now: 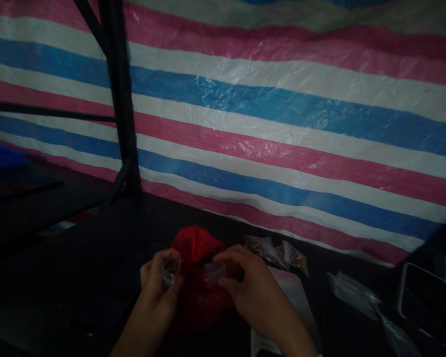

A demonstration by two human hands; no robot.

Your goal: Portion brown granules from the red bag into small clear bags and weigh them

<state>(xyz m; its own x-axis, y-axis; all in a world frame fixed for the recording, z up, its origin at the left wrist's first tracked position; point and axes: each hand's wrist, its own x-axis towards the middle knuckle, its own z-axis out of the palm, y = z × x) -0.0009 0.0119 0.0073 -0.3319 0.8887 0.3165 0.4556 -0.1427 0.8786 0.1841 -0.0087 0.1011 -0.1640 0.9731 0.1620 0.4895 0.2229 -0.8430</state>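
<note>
My left hand (158, 280) is closed around a small clear plastic bag (170, 270), its round mouth facing up with something dark inside. Between finger and thumb, my right hand (245, 275) pinches a small clear plastic piece (214, 272), shaped like a short tube or cup; the dim light hides its exact kind. A red plastic bag (197, 243) stands between and behind both hands, and its lower part is deep in shadow. What lies in the red bag cannot be made out.
Several small zip bags with brown bits (275, 252) lie behind my right hand. A pale flat object (293, 290) is under my right forearm. Rightward are empty-looking clear bags (360, 297) and a phone-like framed object (425, 302). A black post (121, 99) rises before striped sheeting (282, 109).
</note>
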